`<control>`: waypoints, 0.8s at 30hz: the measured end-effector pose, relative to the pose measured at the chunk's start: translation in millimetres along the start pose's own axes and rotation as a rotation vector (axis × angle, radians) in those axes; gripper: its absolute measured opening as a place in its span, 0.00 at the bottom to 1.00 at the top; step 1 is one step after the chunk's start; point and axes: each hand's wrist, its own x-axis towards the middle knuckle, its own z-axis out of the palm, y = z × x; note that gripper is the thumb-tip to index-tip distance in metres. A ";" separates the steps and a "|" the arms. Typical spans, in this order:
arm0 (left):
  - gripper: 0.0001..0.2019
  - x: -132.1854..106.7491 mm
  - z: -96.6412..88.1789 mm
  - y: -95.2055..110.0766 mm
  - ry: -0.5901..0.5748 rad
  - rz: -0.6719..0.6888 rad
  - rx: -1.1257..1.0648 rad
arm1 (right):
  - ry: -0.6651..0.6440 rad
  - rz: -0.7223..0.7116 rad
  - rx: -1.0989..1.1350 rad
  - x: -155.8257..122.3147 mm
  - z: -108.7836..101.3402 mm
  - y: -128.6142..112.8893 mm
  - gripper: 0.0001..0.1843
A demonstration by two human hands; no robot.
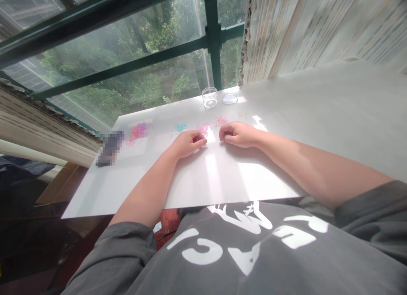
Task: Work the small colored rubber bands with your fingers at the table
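Both hands (211, 140) rest curled beside scattered pink bands (204, 128).

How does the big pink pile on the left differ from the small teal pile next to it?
The pink pile is clearly larger and spreads wider than the teal pile. The pink pile also shows some purple mixed in, while the teal pile looks like one colour. The pink pile lies farther from the left hand, beside the blurred dark object; the teal pile lies just beyond that hand. Both rest loose on the white board, untouched.
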 end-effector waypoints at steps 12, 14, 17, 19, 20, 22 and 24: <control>0.14 -0.6 -0.7 1.3 -0.012 0.015 0.019 | -0.004 0.015 -0.002 -0.9 -1.8 -1.1 0.12; 0.14 -0.5 -0.6 1.0 -0.008 0.016 0.022 | -0.004 0.017 -0.006 -0.8 -1.6 -0.5 0.13; 0.13 -0.3 -0.4 0.3 -0.001 0.019 0.028 | 0.000 0.020 -0.006 -1.0 -1.5 -0.2 0.13; 0.13 -0.1 -0.5 0.3 -0.002 0.020 0.028 | 0.001 0.019 -0.010 -1.1 -1.4 -0.2 0.13; 0.13 -0.1 -0.6 0.5 -0.003 0.019 0.026 | 0.000 0.018 -0.013 -1.1 -1.4 -0.1 0.13; 0.13 -0.3 -0.7 1.2 -0.005 0.018 0.022 | -0.003 0.017 -0.017 -0.8 -1.5 0.2 0.12; 0.13 -0.6 -0.9 2.2 -0.001 0.016 0.026 | -0.002 0.018 -0.018 -0.5 -1.7 0.3 0.12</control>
